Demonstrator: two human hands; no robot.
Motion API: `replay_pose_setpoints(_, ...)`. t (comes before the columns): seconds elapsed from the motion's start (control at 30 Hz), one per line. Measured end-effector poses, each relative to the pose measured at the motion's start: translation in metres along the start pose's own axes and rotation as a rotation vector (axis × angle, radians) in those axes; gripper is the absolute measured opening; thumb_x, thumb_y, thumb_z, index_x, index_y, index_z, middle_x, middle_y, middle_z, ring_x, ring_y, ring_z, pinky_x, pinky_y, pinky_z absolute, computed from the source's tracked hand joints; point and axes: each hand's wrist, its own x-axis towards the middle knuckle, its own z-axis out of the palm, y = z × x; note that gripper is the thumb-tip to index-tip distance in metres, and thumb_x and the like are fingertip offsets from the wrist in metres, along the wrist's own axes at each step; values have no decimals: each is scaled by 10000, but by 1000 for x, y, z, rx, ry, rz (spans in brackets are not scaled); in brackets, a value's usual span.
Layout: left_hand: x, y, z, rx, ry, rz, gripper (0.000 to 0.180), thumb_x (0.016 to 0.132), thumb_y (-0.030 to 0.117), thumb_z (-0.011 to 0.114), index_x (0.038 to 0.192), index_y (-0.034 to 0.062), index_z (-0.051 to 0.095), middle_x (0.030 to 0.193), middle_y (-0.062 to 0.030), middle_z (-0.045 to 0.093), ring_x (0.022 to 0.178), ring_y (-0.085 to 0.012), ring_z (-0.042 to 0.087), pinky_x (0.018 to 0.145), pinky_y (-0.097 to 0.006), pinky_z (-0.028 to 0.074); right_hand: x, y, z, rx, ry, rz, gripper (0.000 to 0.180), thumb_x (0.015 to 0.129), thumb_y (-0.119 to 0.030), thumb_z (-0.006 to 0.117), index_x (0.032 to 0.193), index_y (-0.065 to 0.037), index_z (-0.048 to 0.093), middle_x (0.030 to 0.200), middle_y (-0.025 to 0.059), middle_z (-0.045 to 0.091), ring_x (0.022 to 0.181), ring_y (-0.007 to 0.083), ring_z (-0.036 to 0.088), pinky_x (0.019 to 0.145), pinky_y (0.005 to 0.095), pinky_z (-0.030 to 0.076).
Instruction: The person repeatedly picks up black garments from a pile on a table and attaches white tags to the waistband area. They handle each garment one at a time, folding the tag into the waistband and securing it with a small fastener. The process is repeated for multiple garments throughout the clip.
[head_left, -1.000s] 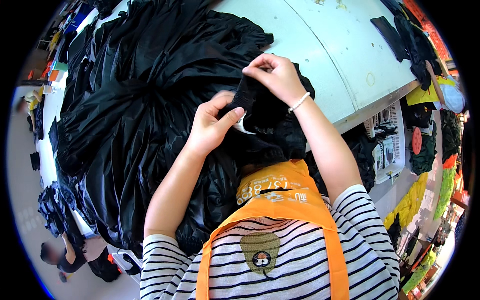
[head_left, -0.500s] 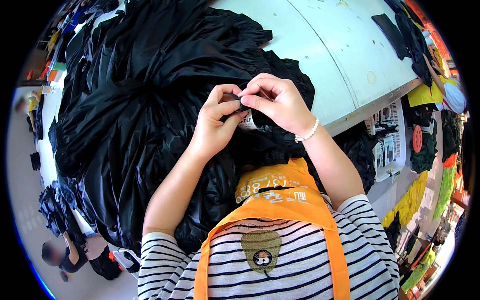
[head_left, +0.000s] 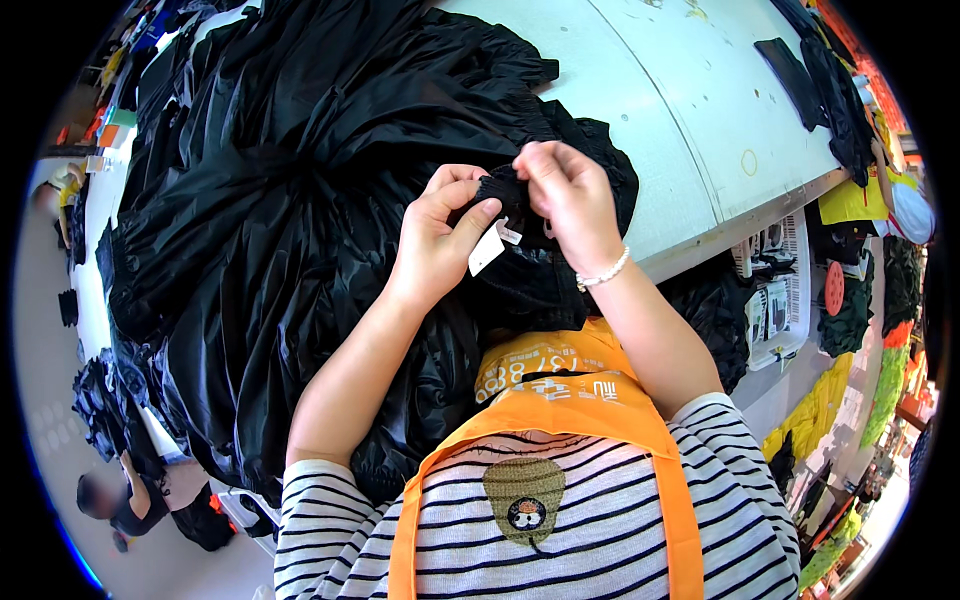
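While the left hand (head_left: 440,235) angles up and inward, thumb and fingers gripping the gathered edge of a black garment (head_left: 497,186), the right hand (head_left: 573,200) sits beside it, slightly higher, fingertips pinched; can't tell on what. White label (head_left: 487,250) hangs just under left thumb. Black fabric heap (head_left: 250,250) spreads left of and beyond left hand. Bare tabletop (head_left: 690,110) right of right hand, edge running diagonally; white slotted basket (head_left: 804,290) below that edge, contents unclear.
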Motion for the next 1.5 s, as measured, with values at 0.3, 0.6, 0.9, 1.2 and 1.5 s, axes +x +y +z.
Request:
replay_pose_setpoints(0.3, -1, 15, 4, 376, -108, 126, 243, 708, 27, 744, 922, -15, 637, 1076, -54, 518, 970, -137, 520, 822, -258, 433, -2, 2, -3, -207, -95, -170, 146, 832, -147, 698, 821, -9, 652, 677, -29, 595, 581, 2, 458, 532, 173, 382)
replay_pose_setpoints(0.6, 2, 7, -1, 205, -61, 91, 242, 721, -61, 670, 943, 2, 596, 1113, -42, 502, 999, -115, 502, 880, -237, 396, -25, -16, -30, -422, -193, -28, 276, 914, -211, 598, 1065, 7, 520, 975, 52, 539, 829, 71, 522, 763, 207, 437)
replay_pose_setpoints(0.9, 2, 5, 1, 100, -35, 89, 188, 726, -79, 658, 892, -2, 615, 1101, -44, 511, 1005, -128, 505, 884, -252, 396, -22, -12, -25, -206, -213, -26, 264, 785, -56, 729, 1018, 8, 623, 923, 29, 625, 812, 71, 598, 742, 206, 496)
replay_pose_setpoints(1.2, 1, 4, 2, 148, -43, 116, 183, 714, -85, 645, 871, 9, 645, 1037, -51, 529, 974, -154, 534, 857, -263, 422, -16, -14, -17, -160, -244, 31, 224, 786, -60, 731, 977, 11, 638, 864, 43, 663, 757, 66, 610, 693, 194, 499)
replay_pose_setpoints(1.5, 0, 4, 3, 214, -62, 151, 198, 698, -103, 648, 866, 1, 633, 1030, -65, 535, 956, -170, 548, 836, -265, 435, -18, -19, -21, -184, -270, 41, 207, 785, -65, 732, 961, 9, 654, 853, 34, 661, 747, 63, 602, 680, 197, 500)
